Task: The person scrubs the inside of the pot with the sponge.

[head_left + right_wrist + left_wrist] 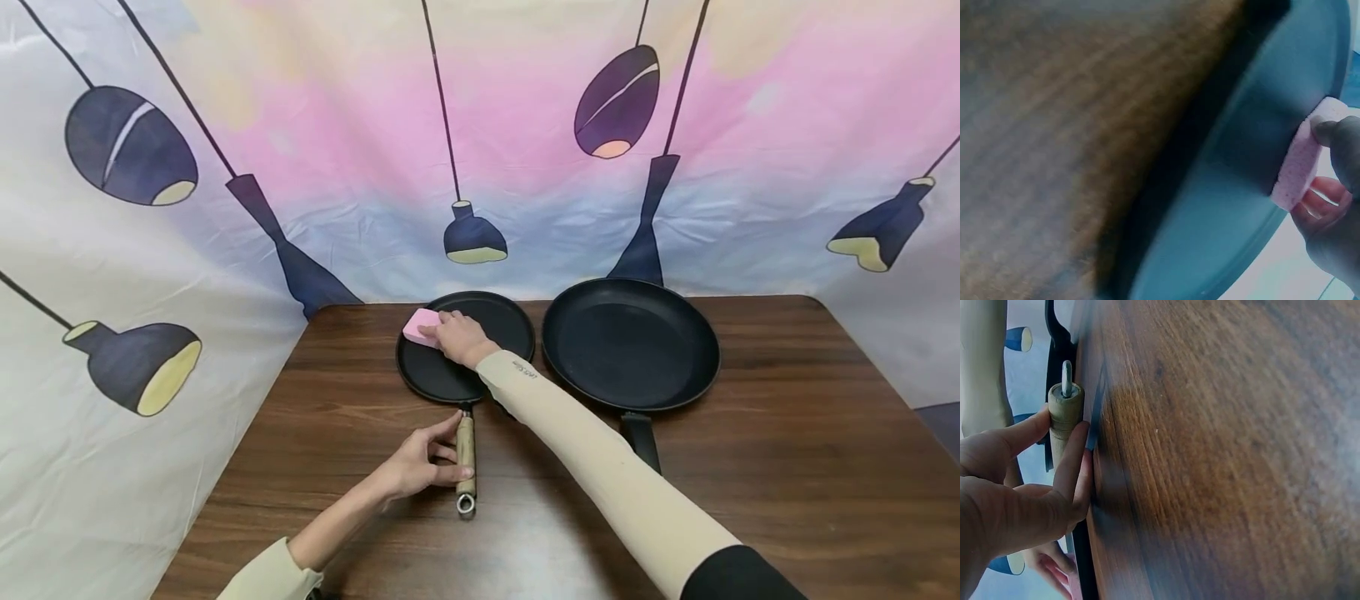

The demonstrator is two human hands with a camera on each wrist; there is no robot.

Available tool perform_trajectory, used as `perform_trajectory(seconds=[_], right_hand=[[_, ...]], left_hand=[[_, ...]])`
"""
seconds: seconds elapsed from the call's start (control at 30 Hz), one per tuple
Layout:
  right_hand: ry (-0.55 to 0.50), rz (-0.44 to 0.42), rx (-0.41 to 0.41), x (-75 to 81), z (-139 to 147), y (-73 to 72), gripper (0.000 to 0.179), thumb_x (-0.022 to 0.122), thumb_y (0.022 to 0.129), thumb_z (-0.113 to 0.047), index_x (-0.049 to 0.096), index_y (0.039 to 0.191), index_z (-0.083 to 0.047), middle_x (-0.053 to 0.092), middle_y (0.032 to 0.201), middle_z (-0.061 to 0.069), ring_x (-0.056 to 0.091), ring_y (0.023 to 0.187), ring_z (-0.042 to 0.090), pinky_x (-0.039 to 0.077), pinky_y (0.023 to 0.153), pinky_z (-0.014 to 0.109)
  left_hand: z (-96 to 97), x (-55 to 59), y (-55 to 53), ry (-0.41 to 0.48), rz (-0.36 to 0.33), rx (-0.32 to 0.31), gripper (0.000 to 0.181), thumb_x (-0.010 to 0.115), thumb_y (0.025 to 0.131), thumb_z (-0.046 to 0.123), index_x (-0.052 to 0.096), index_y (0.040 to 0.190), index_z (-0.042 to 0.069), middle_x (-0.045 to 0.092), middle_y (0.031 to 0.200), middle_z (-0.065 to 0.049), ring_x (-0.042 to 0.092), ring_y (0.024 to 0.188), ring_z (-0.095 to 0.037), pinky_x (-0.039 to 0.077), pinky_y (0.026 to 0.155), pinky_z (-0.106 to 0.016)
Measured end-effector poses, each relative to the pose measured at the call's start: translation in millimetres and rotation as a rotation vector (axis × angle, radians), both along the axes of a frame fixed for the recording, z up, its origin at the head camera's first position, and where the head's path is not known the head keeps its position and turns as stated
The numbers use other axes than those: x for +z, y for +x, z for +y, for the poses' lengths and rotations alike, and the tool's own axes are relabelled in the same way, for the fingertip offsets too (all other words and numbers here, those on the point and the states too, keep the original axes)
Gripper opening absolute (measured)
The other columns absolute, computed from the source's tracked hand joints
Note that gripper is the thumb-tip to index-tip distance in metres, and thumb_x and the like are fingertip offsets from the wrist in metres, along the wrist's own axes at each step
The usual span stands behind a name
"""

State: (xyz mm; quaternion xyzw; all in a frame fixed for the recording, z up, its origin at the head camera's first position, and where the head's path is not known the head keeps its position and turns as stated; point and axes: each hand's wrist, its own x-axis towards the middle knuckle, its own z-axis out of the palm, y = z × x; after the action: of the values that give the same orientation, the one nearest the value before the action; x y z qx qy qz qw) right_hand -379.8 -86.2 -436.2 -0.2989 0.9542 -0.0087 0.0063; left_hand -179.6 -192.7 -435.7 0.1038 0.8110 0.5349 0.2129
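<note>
A pink, block-shaped sponge [419, 323], pinched in the right fingers [453, 322], rests on the flat, round black pan [438, 377] beneath them; the pan's pale wooden handle [466, 446], ring-tipped, lies between the left fingers [442, 429].

I am in a small corner that looks set up for the occasion, more a makeshift filming set than a working kitchen. In front of me and to my left hangs a creased cloth [360, 125] in pink, blue and cream, printed with dark hanging lamps [476, 237], covering whatever wall lies behind. My wood-grain surface [787, 400], its far corners rounded, stands right up against it. Only the wares speak of a kitchen: a flat pan [442, 375], a deeper frying pan [630, 342] and a pink sponge [422, 323]. Whether the building is a home or a studio, I cannot tell.
</note>
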Motion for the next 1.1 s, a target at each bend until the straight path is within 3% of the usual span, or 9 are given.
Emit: perform_trajectory(seconds=[0.13, 0.27, 0.53, 0.77, 0.93, 1.1], right_hand=[[-0.041, -0.033, -0.041, 3.2, 11, -6.9, 0.043, 0.055, 0.107, -0.026, 0.053, 0.15, -0.029, 0.05, 0.153, 0.01, 0.052, 0.136, 0.029, 0.051, 0.109, 0.041], [-0.033, -0.055, -0.117, 3.2, 30, -13.8, 0.048, 0.056, 0.106, -0.021, 0.048, 0.153, -0.027, 0.05, 0.15, 0.015, 0.051, 0.135, 0.032, 0.049, 0.111, 0.043], [-0.06, -0.115, -0.175, 16.0, 71, -23.2, 0.046, 0.059, 0.104, -0.012, 0.054, 0.148, -0.023, 0.059, 0.138, 0.016, 0.056, 0.128, 0.033, 0.054, 0.103, 0.048], [-0.057, -0.184, -0.158, 26.8, 84, -25.4, 0.038, 0.067, 0.099, -0.013, 0.061, 0.136, -0.017, 0.062, 0.132, 0.014, 0.059, 0.117, 0.03, 0.052, 0.1, 0.044], [-0.036, -0.228, -0.15, 30.5, 89, -22.7, 0.041, 0.075, 0.093, -0.015, 0.065, 0.133, -0.017, 0.064, 0.132, 0.012, 0.058, 0.113, 0.028, 0.051, 0.1, 0.04], [-0.029, -0.269, -0.098, 35.9, 100, -11.3, 0.045, 0.079, 0.091, -0.022, 0.067, 0.134, -0.02, 0.062, 0.138, 0.011, 0.056, 0.118, 0.027, 0.049, 0.104, 0.039]], left_hand=[[1.7, 1.7, 1.4, 0.005, -0.012, 0.015, 0.091, 0.083, 0.085, 0.006, 0.029, 0.159, -0.001, 0.054, 0.13, -0.027, 0.065, 0.105, -0.021, 0.057, 0.075, -0.021], [3.9, 0.9, 4.6, 0.013, -0.038, 0.042, 0.091, 0.083, 0.084, 0.006, 0.031, 0.159, 0.0, 0.054, 0.13, -0.026, 0.065, 0.105, -0.019, 0.059, 0.076, -0.025], [6.2, 5.5, 11.8, -0.037, -0.046, 0.148, 0.086, 0.084, 0.083, 0.006, 0.04, 0.156, 0.006, 0.058, 0.13, -0.024, 0.066, 0.103, -0.02, 0.061, 0.076, -0.029], [6.6, 8.4, 12.2, -0.062, -0.053, 0.197, 0.083, 0.083, 0.083, 0.003, 0.042, 0.155, 0.006, 0.06, 0.128, -0.024, 0.069, 0.102, -0.02, 0.061, 0.075, -0.029], [6.8, 8.3, 11.4, 0.009, -0.103, 0.184, 0.084, 0.08, 0.084, -0.002, 0.037, 0.157, 0.002, 0.056, 0.131, -0.028, 0.068, 0.098, -0.016, 0.064, 0.081, -0.033], [5.1, 5.4, 10.3, 0.054, -0.145, 0.187, 0.085, 0.079, 0.086, -0.003, 0.034, 0.158, 0.003, 0.052, 0.134, -0.028, 0.067, 0.095, -0.013, 0.064, 0.084, -0.035]])
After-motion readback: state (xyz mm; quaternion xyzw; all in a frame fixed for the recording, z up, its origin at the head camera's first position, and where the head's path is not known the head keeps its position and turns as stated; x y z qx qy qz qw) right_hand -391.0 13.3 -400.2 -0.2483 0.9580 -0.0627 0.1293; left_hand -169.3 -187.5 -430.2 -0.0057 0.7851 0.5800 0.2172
